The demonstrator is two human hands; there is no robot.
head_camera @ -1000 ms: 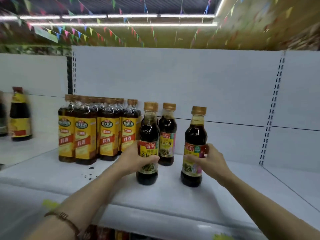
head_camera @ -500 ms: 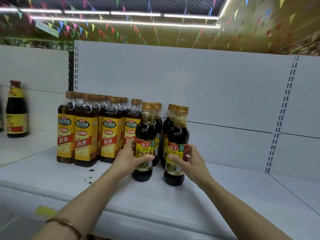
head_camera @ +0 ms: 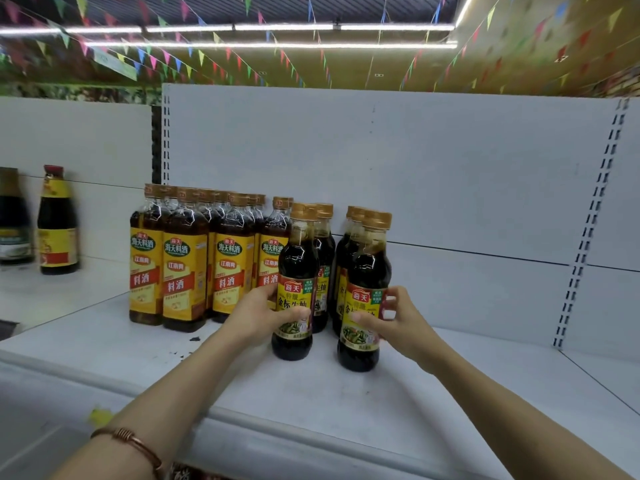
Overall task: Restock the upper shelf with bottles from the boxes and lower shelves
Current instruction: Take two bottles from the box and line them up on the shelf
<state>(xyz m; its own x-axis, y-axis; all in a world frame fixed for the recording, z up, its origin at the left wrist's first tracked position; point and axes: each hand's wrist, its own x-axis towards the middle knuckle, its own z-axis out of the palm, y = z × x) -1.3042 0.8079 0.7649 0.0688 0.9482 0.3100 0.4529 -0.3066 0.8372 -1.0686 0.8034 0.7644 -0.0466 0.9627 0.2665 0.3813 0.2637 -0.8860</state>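
Two dark soy sauce bottles with gold caps stand upright at the front of the white upper shelf (head_camera: 450, 368). My left hand (head_camera: 263, 315) grips the left bottle (head_camera: 296, 261) around its label. My right hand (head_camera: 398, 320) grips the right bottle (head_camera: 369, 268) the same way. Directly behind each one stand more bottles of the same kind (head_camera: 323, 237), partly hidden. A block of yellow-labelled cooking wine bottles (head_camera: 194, 261) stands just to the left.
On the neighbouring shelf section at far left stand two larger dark bottles (head_camera: 57, 223). The shelf's right half is bare up to the slotted upright (head_camera: 585, 233). Dark specks (head_camera: 194, 339) lie on the shelf by the wine bottles. The shelf's rounded front lip runs below my forearms.
Both hands slid their bottles back and leftward on the shelf, closing up against the bottles behind. The right bottle moved in next to the left one.
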